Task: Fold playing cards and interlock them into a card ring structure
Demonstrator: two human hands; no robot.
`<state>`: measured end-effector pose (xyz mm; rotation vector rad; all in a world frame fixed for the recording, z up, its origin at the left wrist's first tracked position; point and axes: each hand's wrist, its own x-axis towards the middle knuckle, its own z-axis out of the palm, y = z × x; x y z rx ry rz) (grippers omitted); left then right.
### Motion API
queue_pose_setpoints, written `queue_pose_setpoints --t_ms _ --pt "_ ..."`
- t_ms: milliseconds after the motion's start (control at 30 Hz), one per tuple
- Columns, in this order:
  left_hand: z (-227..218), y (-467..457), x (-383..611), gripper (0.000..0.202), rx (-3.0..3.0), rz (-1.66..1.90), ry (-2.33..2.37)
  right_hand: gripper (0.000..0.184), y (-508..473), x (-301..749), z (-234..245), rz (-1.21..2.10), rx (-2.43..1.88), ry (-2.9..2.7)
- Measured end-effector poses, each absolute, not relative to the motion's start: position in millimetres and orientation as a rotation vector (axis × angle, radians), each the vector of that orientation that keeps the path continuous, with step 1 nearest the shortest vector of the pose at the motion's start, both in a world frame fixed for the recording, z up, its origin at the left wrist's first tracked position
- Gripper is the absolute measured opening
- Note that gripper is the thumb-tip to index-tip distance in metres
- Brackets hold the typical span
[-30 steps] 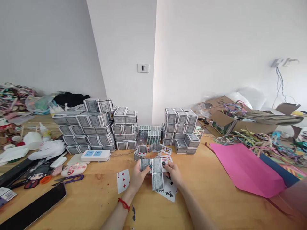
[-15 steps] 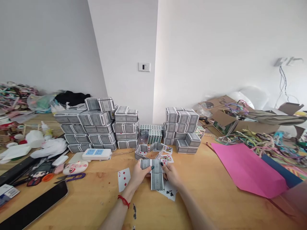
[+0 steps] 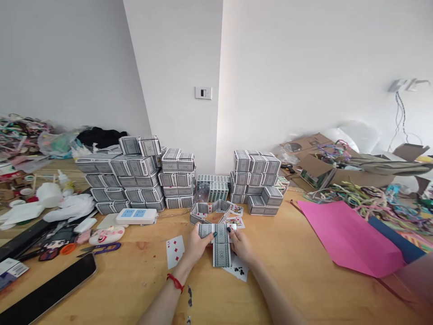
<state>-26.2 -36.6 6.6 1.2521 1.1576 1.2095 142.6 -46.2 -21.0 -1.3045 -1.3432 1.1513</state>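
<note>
Between my hands are folded playing cards [image 3: 222, 253] with grey patterned backs, one panel hanging down toward me. My left hand [image 3: 196, 246] grips them from the left, thumb on top. At the right edge my right hand [image 3: 241, 243] pinches them, its thumb near the upper corner; the fingers beneath are mostly hidden. Just beyond stands an open ring of folded cards [image 3: 199, 216]. Face-up cards lie around: a three of diamonds [image 3: 175, 251] by my left wrist, a clubs card [image 3: 239, 271] partly under my right hand, and a face card [image 3: 236, 222] behind.
Stacks of card-made blocks [image 3: 135, 174] rise at the back left, with more block stacks [image 3: 257, 169] at the back right. A phone [image 3: 50, 289], scissors [image 3: 101, 248] and a white power strip [image 3: 136, 215] lie left. Pink paper [image 3: 352, 239] and tangled cords [image 3: 365, 201] lie right.
My hands keep their hold on the folded cards almost unchanged. The right thumb has shifted very slightly, and the whole view has moved a little.
</note>
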Motion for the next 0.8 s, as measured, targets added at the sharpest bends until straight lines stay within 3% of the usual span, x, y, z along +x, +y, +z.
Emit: queue_pose_setpoints --t_ms 433,667,800 --pt "12 -40 -26 0.029 1.303 1.148 1.118 0.046 -50 141 -11 1.159 -1.23 -1.356" --pt "16 -50 -34 0.075 1.467 1.026 1.001 0.049 -47 149 -7 1.267 -1.153 -1.195" --pt "24 -51 -41 0.071 1.764 1.034 1.067 0.048 -47 151 -4 1.35 -1.087 -1.128"
